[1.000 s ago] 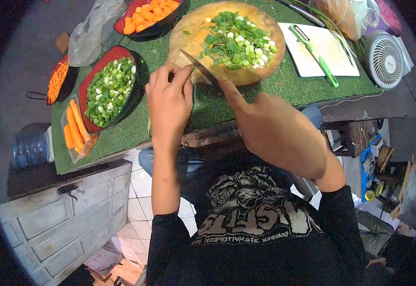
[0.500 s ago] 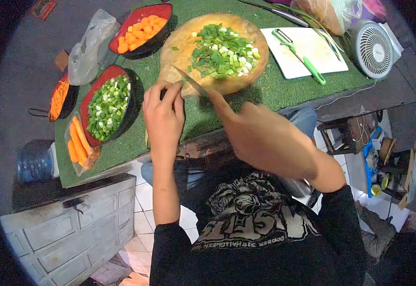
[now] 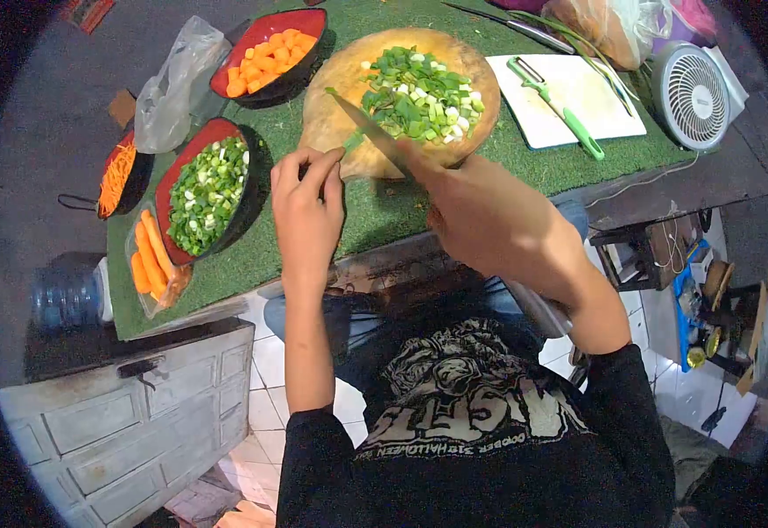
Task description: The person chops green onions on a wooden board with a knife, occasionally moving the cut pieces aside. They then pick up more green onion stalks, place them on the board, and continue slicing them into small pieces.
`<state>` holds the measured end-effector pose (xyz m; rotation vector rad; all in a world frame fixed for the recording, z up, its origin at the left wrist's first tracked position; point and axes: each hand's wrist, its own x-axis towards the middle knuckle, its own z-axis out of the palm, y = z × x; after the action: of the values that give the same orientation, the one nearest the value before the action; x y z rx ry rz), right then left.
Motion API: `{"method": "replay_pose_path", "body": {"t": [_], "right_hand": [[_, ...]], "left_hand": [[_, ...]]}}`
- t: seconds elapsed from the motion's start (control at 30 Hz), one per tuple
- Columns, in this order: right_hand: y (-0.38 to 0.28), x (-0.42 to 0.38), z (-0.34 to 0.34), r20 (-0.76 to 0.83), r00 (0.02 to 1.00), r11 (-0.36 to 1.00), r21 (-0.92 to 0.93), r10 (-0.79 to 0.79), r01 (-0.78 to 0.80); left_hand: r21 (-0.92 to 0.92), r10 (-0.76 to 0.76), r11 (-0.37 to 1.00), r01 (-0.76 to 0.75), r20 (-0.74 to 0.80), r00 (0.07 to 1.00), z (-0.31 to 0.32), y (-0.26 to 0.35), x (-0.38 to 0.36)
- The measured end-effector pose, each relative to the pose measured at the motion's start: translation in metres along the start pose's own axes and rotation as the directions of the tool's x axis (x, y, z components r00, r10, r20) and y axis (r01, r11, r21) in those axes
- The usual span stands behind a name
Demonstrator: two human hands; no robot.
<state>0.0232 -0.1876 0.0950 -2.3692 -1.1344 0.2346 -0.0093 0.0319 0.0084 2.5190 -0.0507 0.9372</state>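
Observation:
My left hand [image 3: 307,207] is closed at the near left edge of the round wooden chopping board [image 3: 329,110]. Its fingertips pinch a short green onion piece [image 3: 354,141] that pokes out onto the wood. Gripped in my right hand [image 3: 494,216] is a knife [image 3: 368,128], its blade slanting over the board just beyond that piece, tip pointing far left. The knife's handle is hidden by the hand. Chopped green onion [image 3: 419,97] lies heaped on the right part of the board, white and green bits mixed.
Left of the board stand bowls of chopped green onion [image 3: 208,194], carrot chunks [image 3: 265,62] and shredded carrot [image 3: 117,180]. Whole carrots [image 3: 148,255] lie in a package near the table edge. Rightward are a white cutting board [image 3: 525,123], a green peeler [image 3: 569,114] and a small fan [image 3: 694,97].
The knife tip has moved farther out across the board, and the blade now slants more steeply. Green onion now shows at my left fingertips, which stay at almost the same place.

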Motion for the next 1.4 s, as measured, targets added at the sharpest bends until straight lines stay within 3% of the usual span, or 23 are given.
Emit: {"method": "replay_pose_path", "body": {"t": [0.13,0.23,0.43,0.5,0.53,0.6,0.63,0.7,0.73,0.8,0.87,0.93,1.07,1.17,1.23,1.33,1.4], "right_hand": [[-0.007,0.000,0.003,-0.049,0.998,0.999,0.035,0.036,-0.034],[-0.013,0.003,0.001,0.074,0.987,0.990,-0.033,0.140,-0.138],[0.004,0.014,0.025,-0.056,0.998,0.989,-0.143,-0.032,0.023],[0.007,0.021,0.028,-0.026,0.965,0.884,-0.408,-0.262,0.229],[0.007,0.025,0.031,-0.021,0.967,0.887,-0.402,-0.256,0.226],[0.003,0.035,0.033,0.004,0.950,0.747,-0.618,-0.312,0.247],[0.004,0.035,0.033,0.006,0.949,0.744,-0.619,-0.316,0.251],[0.010,0.030,0.033,-0.056,0.984,0.948,-0.284,-0.167,0.145],[0.015,0.020,0.030,-0.057,0.983,0.946,-0.288,-0.172,0.149],[0.022,-0.004,0.023,-0.194,0.980,0.999,-0.018,-0.044,0.041],[0.019,-0.006,0.018,-0.175,0.984,1.000,-0.009,0.019,-0.021],[0.020,0.002,0.022,-0.188,0.982,0.999,0.041,-0.027,0.035],[0.006,0.016,0.024,-0.078,0.997,0.999,0.038,-0.001,0.004],[0.010,0.020,0.033,-0.095,0.993,0.990,-0.125,-0.070,0.058],[0.001,0.031,0.033,0.030,0.981,0.831,-0.527,-0.190,0.177],[-0.009,0.053,0.044,-0.053,0.994,0.887,-0.457,-0.093,0.059],[0.001,0.048,0.045,-0.026,0.993,0.894,-0.440,-0.112,0.090]], "left_hand": [[-0.024,-0.003,1.000,0.003,-0.002,1.000,0.001,-0.001,0.000],[0.007,-0.022,1.000,0.022,0.019,1.000,0.000,0.000,0.000],[-0.007,0.015,1.000,-0.015,0.019,1.000,-0.001,-0.005,0.002],[-0.001,0.033,0.999,-0.033,0.036,0.999,0.000,-0.006,0.001],[-0.004,0.028,1.000,-0.028,0.045,0.999,0.000,-0.004,-0.001],[0.003,0.026,1.000,-0.026,0.035,0.999,-0.001,-0.003,0.000],[0.003,0.020,1.000,-0.020,0.033,0.999,-0.001,-0.003,0.000],[0.008,0.007,1.000,-0.008,0.032,0.999,-0.001,-0.002,-0.002],[0.014,-0.002,1.000,0.001,0.028,1.000,-0.001,-0.003,-0.001],[-0.028,-0.036,0.999,0.036,0.000,0.999,0.000,-0.005,0.004],[-0.081,-0.062,0.995,0.061,-0.005,0.998,0.000,-0.005,0.004],[-0.116,-0.123,0.985,0.125,0.025,0.992,0.000,-0.006,0.003],[-0.130,-0.149,0.980,0.150,0.019,0.989,0.000,-0.008,0.003],[-0.096,-0.156,0.982,0.160,0.054,0.986,-0.002,-0.008,0.004],[-0.075,-0.098,0.992,0.101,0.050,0.994,-0.002,-0.010,0.003],[-0.064,-0.083,0.994,0.085,0.042,0.996,-0.001,-0.009,0.003],[-0.067,-0.088,0.994,0.091,0.041,0.995,-0.001,-0.007,0.001]]}}
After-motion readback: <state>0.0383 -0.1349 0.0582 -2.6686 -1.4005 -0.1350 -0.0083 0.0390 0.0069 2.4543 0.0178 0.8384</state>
